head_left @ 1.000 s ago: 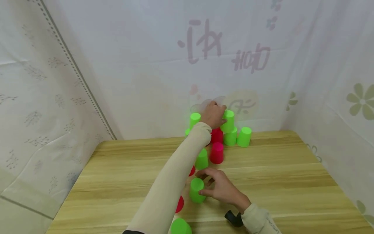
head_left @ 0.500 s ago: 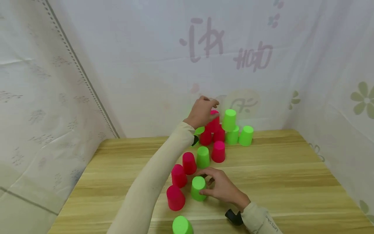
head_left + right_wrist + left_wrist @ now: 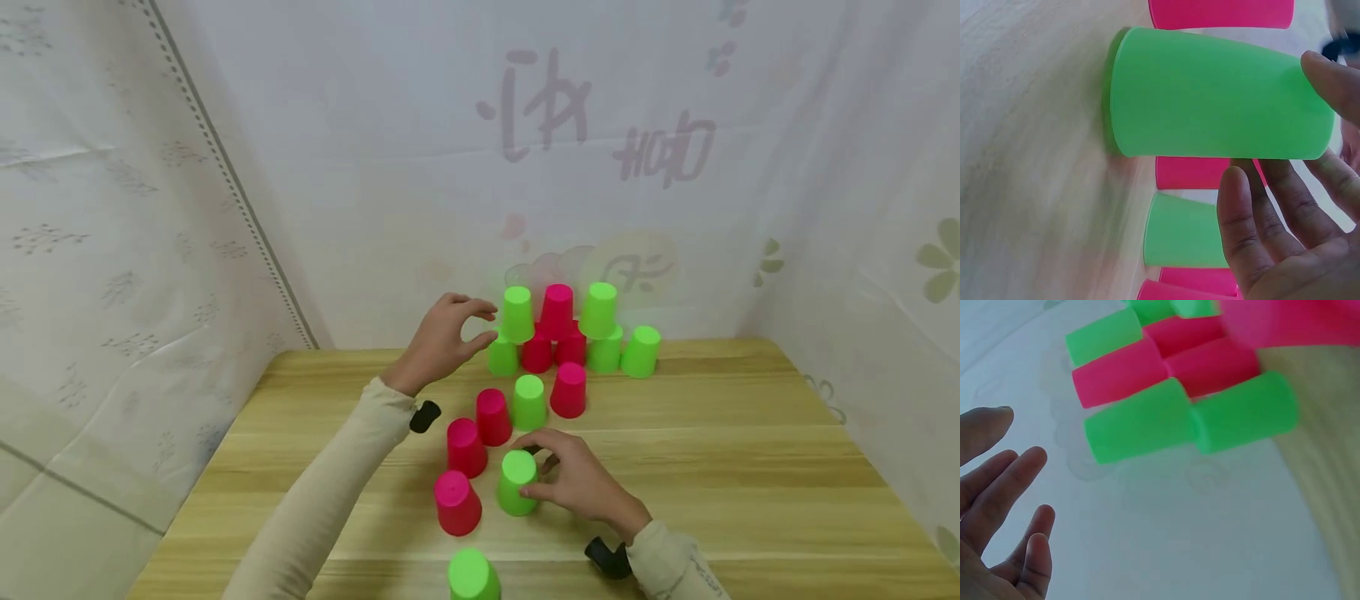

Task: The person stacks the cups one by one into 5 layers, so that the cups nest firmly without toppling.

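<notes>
My left hand (image 3: 442, 340) is in the air left of the stacked cups, fingers apart and holding nothing. In the left wrist view, its fingers (image 3: 1013, 481) are away from every cup. Closest to it is a green cup (image 3: 517, 314), upside down at the left of the upper tier, beside a red cup (image 3: 557, 312) and another green one (image 3: 599, 309). These three rest on a lower row of green and red cups (image 3: 1244, 412). My right hand (image 3: 581, 479) curls round an upside-down green cup (image 3: 517, 483) standing on the table, thumb (image 3: 1332, 81) against its side.
Left of the held cup stand upside-down red cups (image 3: 457, 504), with a green (image 3: 529, 402) and a red cup (image 3: 568, 390) farther back. A green cup (image 3: 473, 575) is at the near edge of view. Patterned cloth (image 3: 375, 208) backs the wooden table (image 3: 712, 467).
My left hand has moved left and down from the upper tier, uncovering the red and green cups there. The right hand stays at its green cup. The view has shifted slightly.
</notes>
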Demonstrator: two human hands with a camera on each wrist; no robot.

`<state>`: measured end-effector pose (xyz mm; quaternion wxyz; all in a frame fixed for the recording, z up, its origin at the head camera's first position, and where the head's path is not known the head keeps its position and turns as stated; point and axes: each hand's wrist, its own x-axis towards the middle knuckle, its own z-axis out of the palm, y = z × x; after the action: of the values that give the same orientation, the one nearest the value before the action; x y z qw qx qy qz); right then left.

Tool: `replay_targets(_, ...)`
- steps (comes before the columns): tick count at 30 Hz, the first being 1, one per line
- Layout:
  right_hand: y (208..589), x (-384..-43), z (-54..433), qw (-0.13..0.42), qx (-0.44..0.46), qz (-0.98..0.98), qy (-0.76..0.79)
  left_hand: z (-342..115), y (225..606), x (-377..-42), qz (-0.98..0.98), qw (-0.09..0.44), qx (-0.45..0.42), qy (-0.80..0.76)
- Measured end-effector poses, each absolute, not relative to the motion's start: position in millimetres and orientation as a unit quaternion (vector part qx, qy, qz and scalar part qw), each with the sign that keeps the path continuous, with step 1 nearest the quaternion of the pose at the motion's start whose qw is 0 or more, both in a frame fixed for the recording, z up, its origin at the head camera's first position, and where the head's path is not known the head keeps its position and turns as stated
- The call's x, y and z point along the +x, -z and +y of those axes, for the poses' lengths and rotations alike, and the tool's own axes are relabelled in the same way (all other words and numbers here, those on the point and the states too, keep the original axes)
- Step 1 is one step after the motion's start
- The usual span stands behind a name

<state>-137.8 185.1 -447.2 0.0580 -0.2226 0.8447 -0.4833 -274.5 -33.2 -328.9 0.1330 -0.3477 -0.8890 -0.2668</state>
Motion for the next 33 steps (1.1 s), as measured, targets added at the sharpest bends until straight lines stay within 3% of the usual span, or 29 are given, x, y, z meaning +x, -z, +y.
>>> replay_targets(13,436.5,-136.7,207.6,0.041,-0.203,0.853,0.479,-99.4,378.1,-206.2,-0.883,0.115,-0.298,0.344)
replay_targets(25,421.1,-141.1,242.3,-0.008,-0.207,0.857,0.473,-119.3,417.3,-154.3,-0.872,0.021,-0.28,0.401)
replay_targets(29,413.9,-148.5,261.6,-0.044,-0.213,0.861,0.459,-122.0,424.6,-143.1,-0.866,-0.009,-0.285,0.412)
replay_targets(33,405.6,-158.4,278.0,-0.045,-0.206,0.875,0.435,-122.7,428.7,-137.4,-0.866,-0.052,-0.286,0.406)
